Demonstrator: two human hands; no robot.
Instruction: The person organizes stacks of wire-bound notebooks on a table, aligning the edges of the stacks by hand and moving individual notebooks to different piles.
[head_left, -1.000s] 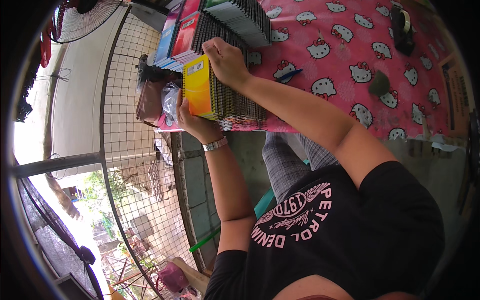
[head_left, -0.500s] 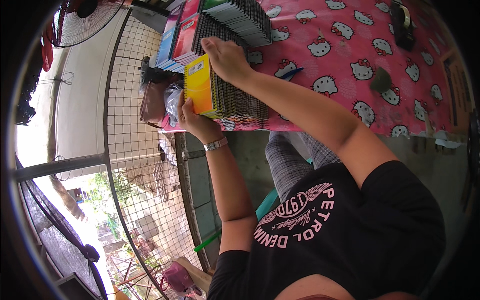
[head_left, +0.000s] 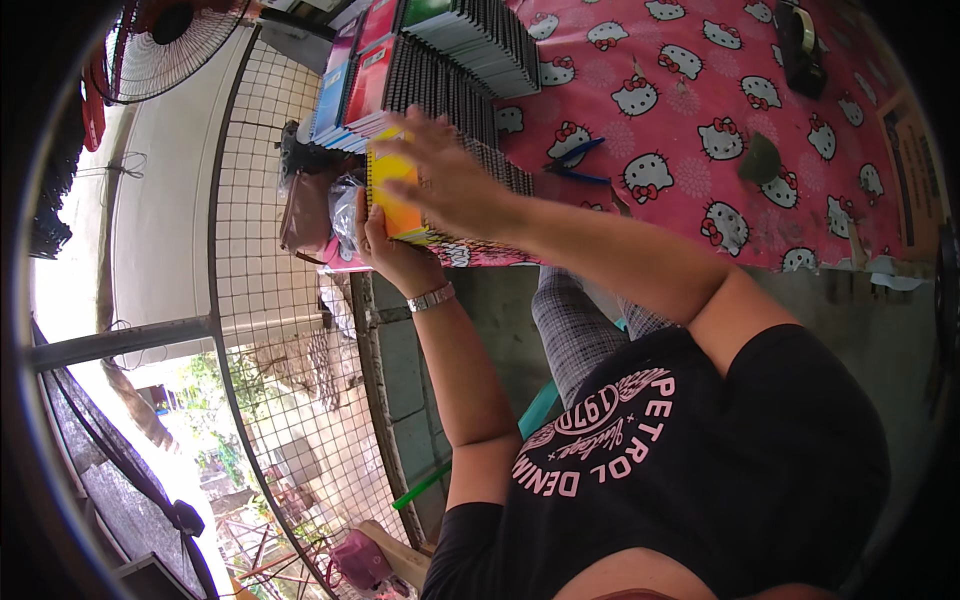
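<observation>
The person's black shirt [head_left: 700, 460] and grey checked trousers [head_left: 580, 320] are nearest. Beyond them, the left hand [head_left: 400, 258], with a watch [head_left: 431, 297] at its wrist, bends around the lower left corner of a row of yellow notebooks [head_left: 402, 216], touching it; how firmly it grips cannot be told. The right hand [head_left: 455, 188], blurred, is open with fingers spread across the front cover and spiral bindings; whether it touches them is unclear. The yellow notebooks stand at the near left edge of the pink tabletop [head_left: 690, 110].

To their left are a clear plastic bag [head_left: 343, 215] and a brown pouch [head_left: 307, 215]. Blue-handled pliers [head_left: 580, 152] lie to the right, near the right wrist. Just behind the yellow row are red notebooks [head_left: 370, 85] and blue notebooks [head_left: 330, 100], with green notebooks [head_left: 425, 10] farther back. A black tape dispenser [head_left: 800, 60] sits at the far right, and a fan [head_left: 180, 35] stands at the far left.
</observation>
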